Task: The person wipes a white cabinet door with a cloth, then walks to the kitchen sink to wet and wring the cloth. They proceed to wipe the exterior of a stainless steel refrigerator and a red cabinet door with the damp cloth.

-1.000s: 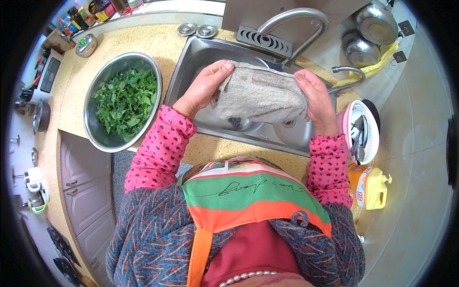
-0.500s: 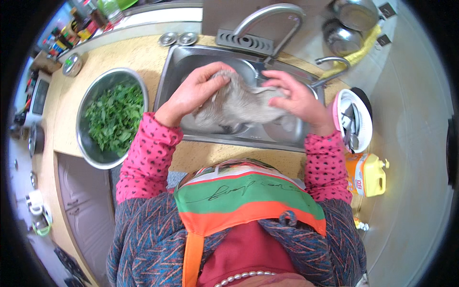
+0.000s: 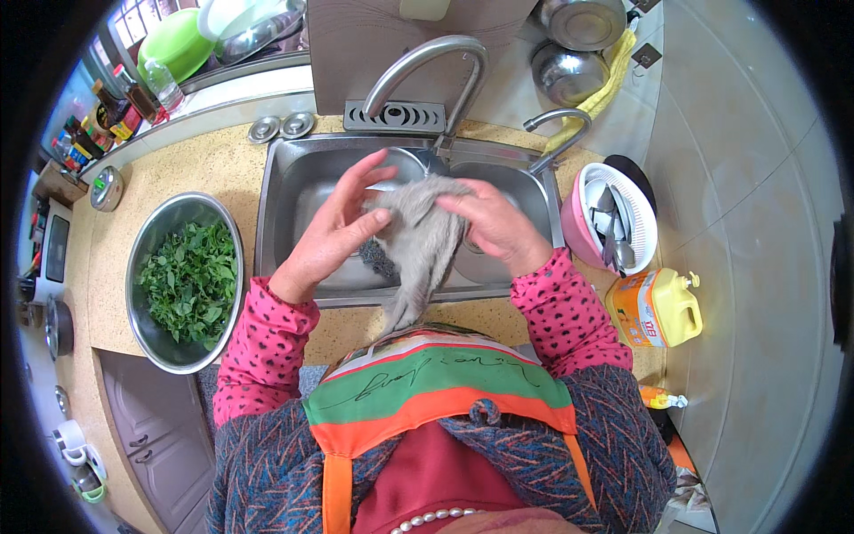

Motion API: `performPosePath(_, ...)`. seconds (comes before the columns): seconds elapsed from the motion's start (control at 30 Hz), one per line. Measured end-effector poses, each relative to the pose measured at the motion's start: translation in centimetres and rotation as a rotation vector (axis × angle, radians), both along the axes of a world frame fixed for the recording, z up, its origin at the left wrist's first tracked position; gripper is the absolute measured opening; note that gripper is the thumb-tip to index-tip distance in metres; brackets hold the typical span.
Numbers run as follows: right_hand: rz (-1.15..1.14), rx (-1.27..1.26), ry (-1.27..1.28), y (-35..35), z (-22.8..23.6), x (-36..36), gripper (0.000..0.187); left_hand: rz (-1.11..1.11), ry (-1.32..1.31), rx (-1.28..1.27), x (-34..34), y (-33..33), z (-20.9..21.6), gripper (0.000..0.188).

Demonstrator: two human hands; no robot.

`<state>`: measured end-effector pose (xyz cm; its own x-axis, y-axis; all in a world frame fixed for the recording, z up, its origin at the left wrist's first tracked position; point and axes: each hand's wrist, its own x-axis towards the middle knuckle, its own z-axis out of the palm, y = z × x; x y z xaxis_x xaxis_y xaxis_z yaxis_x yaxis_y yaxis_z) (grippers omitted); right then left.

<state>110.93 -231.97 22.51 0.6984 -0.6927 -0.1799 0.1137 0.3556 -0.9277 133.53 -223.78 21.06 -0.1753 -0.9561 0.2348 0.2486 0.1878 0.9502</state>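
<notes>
A grey rag [image 3: 418, 240] hangs bunched over the double-bowl steel sink [image 3: 294, 205], its lower end trailing over the front edge toward my apron. My right hand [image 3: 498, 218] pinches the upper right of the rag between thumb and fingers. To its left, my left hand [image 3: 334, 231] is open, fingers spread upward, its thumb at the rag's left edge; whether it touches the cloth I cannot tell. A dark scouring pad [image 3: 378, 258] shows in the left bowl, partly behind the rag. The curved faucet [image 3: 445, 53] stands behind the sink.
A steel bowl of leafy greens [image 3: 191, 285] stands left of the sink. On the right are a pink-and-white basin of utensils [image 3: 614, 214] and a yellow jug [image 3: 658, 307]. A smaller tap [image 3: 569, 125] and steel pots [image 3: 574, 71] stand at the back right. Bottles [image 3: 116, 111] line the sill.
The rag, stretched between both hands before, now hangs bunched from my right hand. My left hand has let go and spread its fingers. The view has shifted, showing more of the sill.
</notes>
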Motion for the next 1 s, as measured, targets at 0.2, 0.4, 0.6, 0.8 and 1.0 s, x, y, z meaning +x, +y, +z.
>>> performPosePath(0.2,-0.312,-0.141,-0.316,-4.6,5.3,-4.3,0.038,0.067,-0.019,0.247,1.5,1.2,-5.3,0.059)
performPosePath(0.4,-0.701,-0.316,-0.585,-9.4,8.7,-11.2,0.036,0.055,-0.026,0.309,1.2,2.1,-8.1,0.057)
performPosePath(0.6,-0.954,-0.281,-0.456,-7.8,3.4,-13.8,0.039,0.054,-0.035,0.344,1.5,2.5,-9.5,0.054)
performPosePath(0.8,-1.049,-0.069,-0.387,-5.4,-1.1,-14.9,0.034,0.034,-0.065,0.370,1.5,2.8,-10.2,0.049)
performPosePath(1.0,-0.923,-0.018,-0.353,-2.9,-0.9,-13.5,0.037,0.025,-0.081,0.413,1.7,3.3,-10.6,0.043)
